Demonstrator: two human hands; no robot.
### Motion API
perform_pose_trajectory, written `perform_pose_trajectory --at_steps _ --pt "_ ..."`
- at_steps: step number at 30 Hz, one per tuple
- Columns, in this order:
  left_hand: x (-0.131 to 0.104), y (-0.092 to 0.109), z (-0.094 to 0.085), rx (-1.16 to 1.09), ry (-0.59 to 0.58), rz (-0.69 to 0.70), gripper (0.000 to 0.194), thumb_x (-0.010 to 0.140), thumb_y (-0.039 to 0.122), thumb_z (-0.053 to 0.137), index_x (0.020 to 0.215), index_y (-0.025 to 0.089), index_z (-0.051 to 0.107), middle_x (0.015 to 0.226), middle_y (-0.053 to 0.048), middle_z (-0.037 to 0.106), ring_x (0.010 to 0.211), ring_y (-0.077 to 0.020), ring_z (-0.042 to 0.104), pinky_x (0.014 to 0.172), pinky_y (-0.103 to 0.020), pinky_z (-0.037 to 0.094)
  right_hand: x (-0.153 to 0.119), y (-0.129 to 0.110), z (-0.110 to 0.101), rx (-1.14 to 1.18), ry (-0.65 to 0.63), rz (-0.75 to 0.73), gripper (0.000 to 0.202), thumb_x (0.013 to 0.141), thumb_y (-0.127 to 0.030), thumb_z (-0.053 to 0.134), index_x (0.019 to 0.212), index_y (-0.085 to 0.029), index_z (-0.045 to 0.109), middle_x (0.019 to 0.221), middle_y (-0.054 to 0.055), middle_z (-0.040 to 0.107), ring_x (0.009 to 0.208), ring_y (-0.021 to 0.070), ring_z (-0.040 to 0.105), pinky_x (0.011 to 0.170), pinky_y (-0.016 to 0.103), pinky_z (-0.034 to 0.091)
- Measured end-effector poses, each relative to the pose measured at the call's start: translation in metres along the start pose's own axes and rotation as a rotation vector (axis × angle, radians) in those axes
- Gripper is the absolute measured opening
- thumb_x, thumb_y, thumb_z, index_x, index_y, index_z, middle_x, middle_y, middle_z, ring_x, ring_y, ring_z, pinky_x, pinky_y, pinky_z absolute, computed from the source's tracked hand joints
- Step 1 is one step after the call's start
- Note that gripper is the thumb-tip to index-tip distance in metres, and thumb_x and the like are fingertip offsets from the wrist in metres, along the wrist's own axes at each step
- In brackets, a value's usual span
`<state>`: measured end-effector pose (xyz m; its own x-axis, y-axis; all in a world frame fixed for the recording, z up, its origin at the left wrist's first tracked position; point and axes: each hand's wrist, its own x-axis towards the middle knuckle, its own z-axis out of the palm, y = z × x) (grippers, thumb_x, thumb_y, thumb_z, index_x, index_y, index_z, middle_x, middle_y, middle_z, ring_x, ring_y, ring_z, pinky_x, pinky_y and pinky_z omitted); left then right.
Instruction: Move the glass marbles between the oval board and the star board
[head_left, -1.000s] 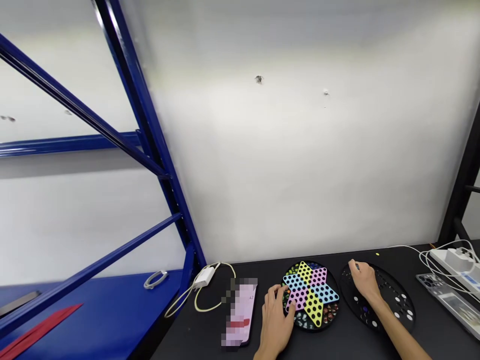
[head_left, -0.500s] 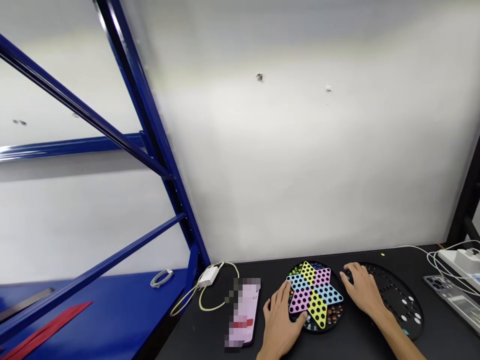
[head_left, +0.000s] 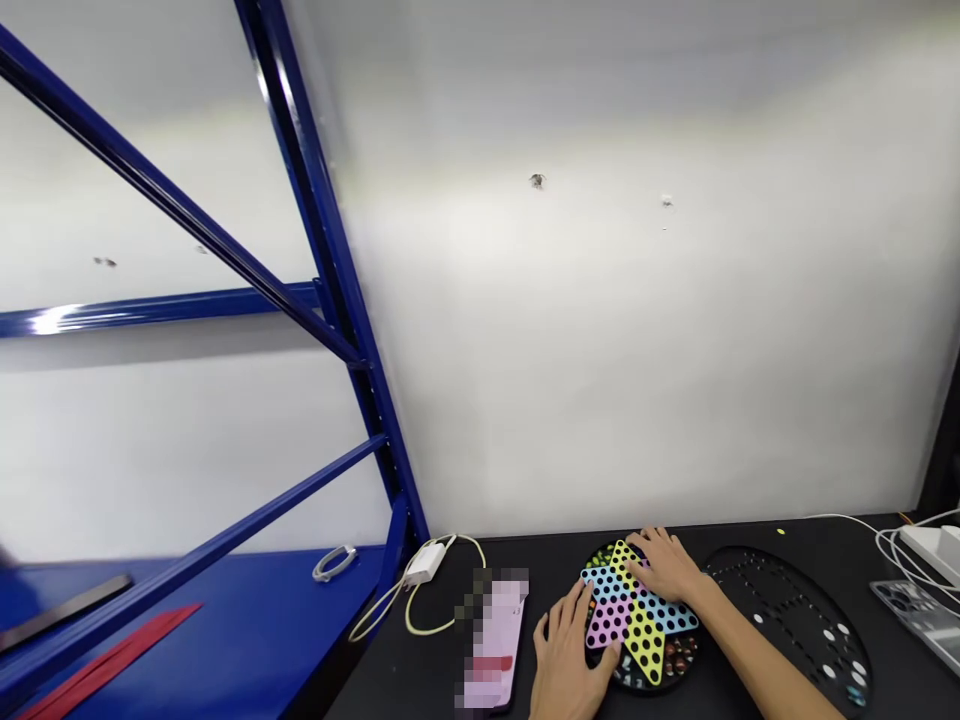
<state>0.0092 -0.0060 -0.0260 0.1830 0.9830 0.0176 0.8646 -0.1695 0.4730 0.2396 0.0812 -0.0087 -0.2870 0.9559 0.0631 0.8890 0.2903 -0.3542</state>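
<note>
A star-shaped Chinese checkers board (head_left: 645,635) in yellow, blue and pink, full of dark holes, lies on a round black tray (head_left: 684,672) with coloured pieces showing around its edge. My left hand (head_left: 571,650) rests along the board's left side, fingers spread near the blue and pink points and thumb at the lower pink point. Across the upper right of the board lies my right hand (head_left: 666,568), covering much of the pink point there, with its fingers apart. Right of them is a round black board (head_left: 787,610) bearing several white pieces and one bluish piece.
Left of my hands lies a pink-screened phone (head_left: 495,645), partly pixelated. A white charger (head_left: 426,563) with a looped cable sits behind it. At the right are another phone (head_left: 919,615) and white cables (head_left: 896,555). A blue rack post (head_left: 360,330) rises beside the black table (head_left: 420,680).
My right hand has moved left from the black round board onto the upper right of the star board. My left hand stays beside the star board. The view has shifted slightly.
</note>
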Motion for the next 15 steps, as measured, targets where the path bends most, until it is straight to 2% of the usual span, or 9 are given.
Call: perform_pose_trajectory --at_steps 4,9,15 --pt "0.000 -0.003 0.002 -0.003 0.009 0.008 0.067 0.092 0.055 0.050 0.155 0.034 0.039 0.163 -0.001 0.037 0.147 -0.0327 0.035 0.121 -0.053 0.024 0.012 0.004 0.005 -0.042 -0.017 -0.027 0.040 0.101 -0.048 0.035 0.118 -0.027 0.064 0.119 0.010 0.064 0.110 0.0276 0.060 0.090 0.039 0.044" --pt "-0.001 -0.001 -0.002 -0.009 0.006 0.032 0.063 0.094 0.053 0.049 0.154 0.034 0.042 0.163 0.000 0.037 0.147 -0.0322 0.035 0.121 -0.053 0.026 0.009 0.010 0.009 -0.102 -0.020 -0.017 0.037 0.103 -0.037 0.032 0.110 -0.023 0.065 0.112 0.010 0.064 0.088 0.0231 0.067 0.078 0.033 0.044" --pt "-0.004 0.001 -0.006 -0.025 -0.014 0.033 0.063 0.096 0.057 0.045 0.155 0.035 0.039 0.163 0.001 0.038 0.147 -0.0324 0.036 0.122 -0.052 0.027 -0.005 0.014 0.007 -0.113 -0.011 -0.017 0.044 0.105 -0.037 0.028 0.097 -0.023 0.070 0.105 0.008 0.067 0.090 0.0219 0.069 0.078 0.031 0.043"
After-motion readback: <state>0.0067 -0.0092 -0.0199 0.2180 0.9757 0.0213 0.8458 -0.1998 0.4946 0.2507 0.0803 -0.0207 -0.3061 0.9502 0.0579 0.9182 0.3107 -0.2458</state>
